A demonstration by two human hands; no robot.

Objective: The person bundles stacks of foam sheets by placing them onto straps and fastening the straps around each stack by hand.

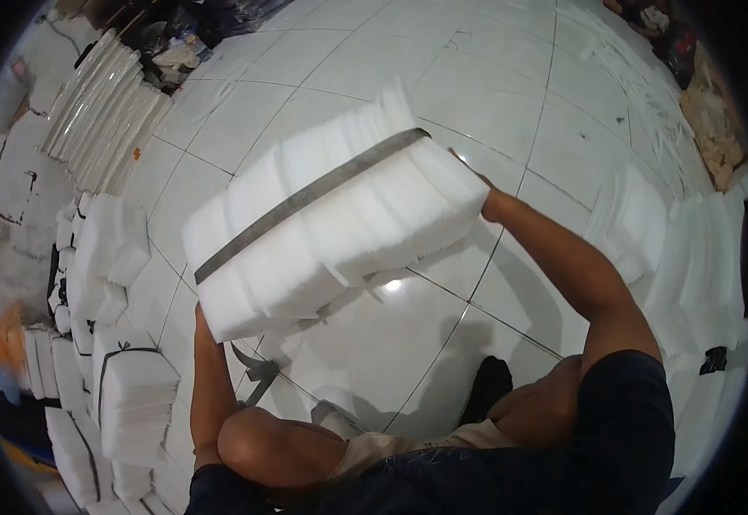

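Note:
A long bundle of white foam sheets (331, 232) is held up at a tilt above the tiled floor. A grey strap (305, 199) runs lengthwise around it. My right hand (492, 202) grips the bundle's right end, with most of its fingers hidden behind the sheets. At the lower left end, my left hand (202, 319) is pressed against the foam; only its edge shows and the fingers are hidden behind the bundle. A loose grey strip (258, 374) lies on the floor close to my left forearm.
Strapped white bundles (138, 386) are stacked along the left side. Tall wrapped sheets (104, 112) lean at the upper left. More white foam stacks (631, 219) stand at the right. Brown material (710, 120) and dark bags lie near the far edges.

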